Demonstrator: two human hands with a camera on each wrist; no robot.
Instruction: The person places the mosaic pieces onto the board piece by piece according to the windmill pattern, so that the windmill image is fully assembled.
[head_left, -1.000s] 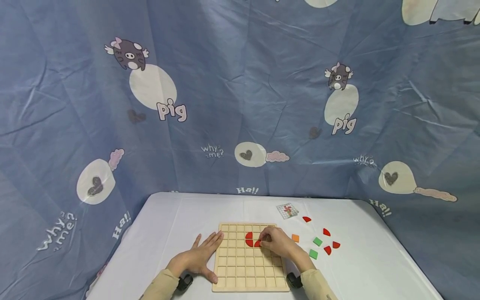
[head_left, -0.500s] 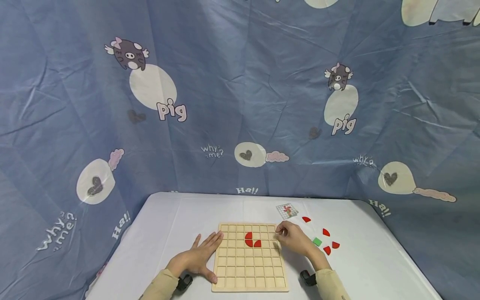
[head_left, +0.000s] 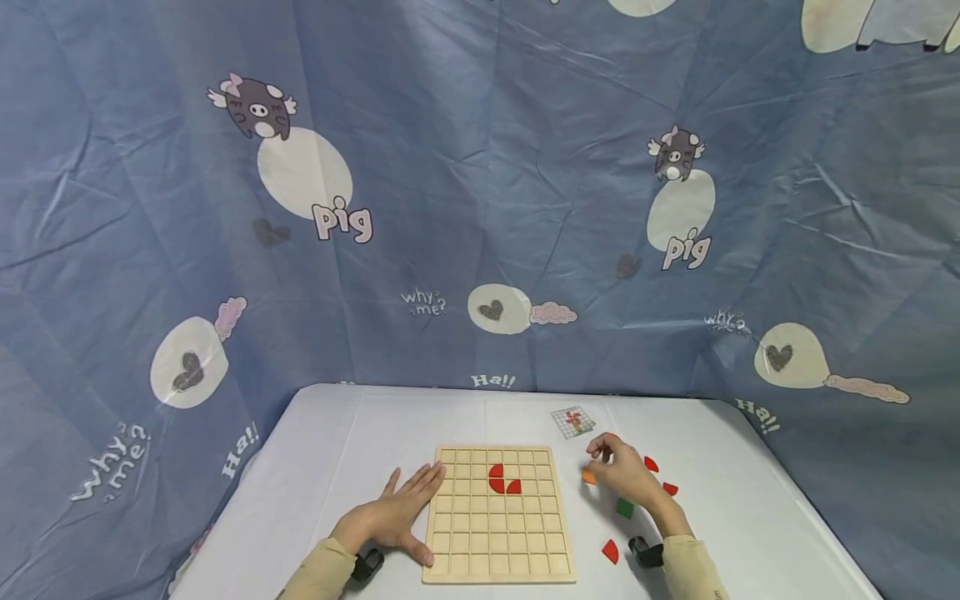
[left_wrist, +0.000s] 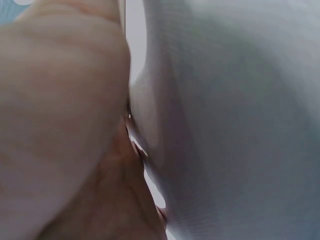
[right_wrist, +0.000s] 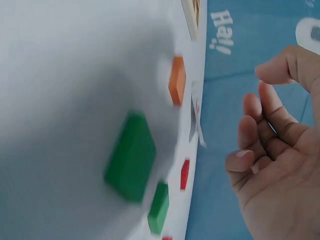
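My left hand [head_left: 401, 512] lies with fingers spread, fingertips and thumb at the left edge of a wooden grid board [head_left: 480, 542]. Three red quarter-circle pieces [head_left: 497, 485] sit in cells toward its far side. Right of the board, my right hand [head_left: 626, 473] hovers over loose pieces, fingers loosely bent, holding nothing. Close by its thumb in the head view is an orange square piece [head_left: 588, 477]. Below the hand lies a green square piece [head_left: 625, 507]; the right wrist view shows a second green piece [right_wrist: 159, 208]. The left wrist view is mostly blurred skin and white cloth.
Beyond the right hand lies a pattern card [head_left: 573, 422] with a red pinwheel design. More red quarter-circles are scattered around, one [head_left: 611, 551] near the front and another [head_left: 651, 463] past the hand. A blue printed curtain [head_left: 420, 208] hangs behind the white table [head_left: 360, 442].
My right hand has left the red piece on the board and moved right over the loose pieces. The front red quarter-circle has come into view. My left hand has stayed in place.
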